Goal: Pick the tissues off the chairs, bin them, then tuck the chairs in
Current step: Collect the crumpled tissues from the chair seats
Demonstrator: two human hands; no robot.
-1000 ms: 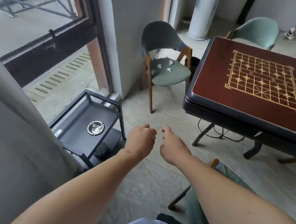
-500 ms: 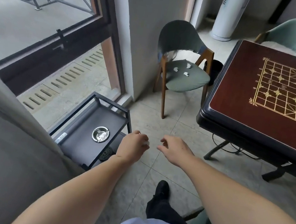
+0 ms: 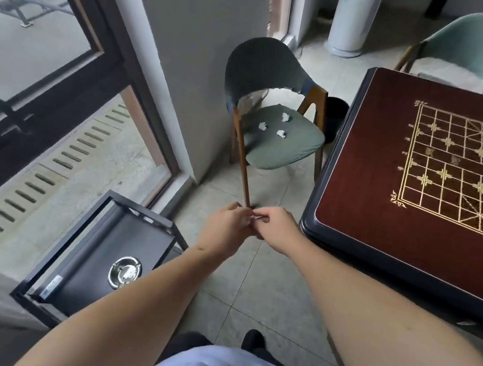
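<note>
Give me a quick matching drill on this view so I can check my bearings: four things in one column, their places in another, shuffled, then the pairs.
Things:
1. three crumpled tissues
2. metal ashtray
3. black bin
4. light teal chair

Places:
A. on the dark side cart by the window
B. beyond the far edge of the chessboard table
C. on the seat of the dark green chair
D. on the floor between the dark green chair and the table

Pairs: 1-C, 2-A, 3-D, 4-B
</note>
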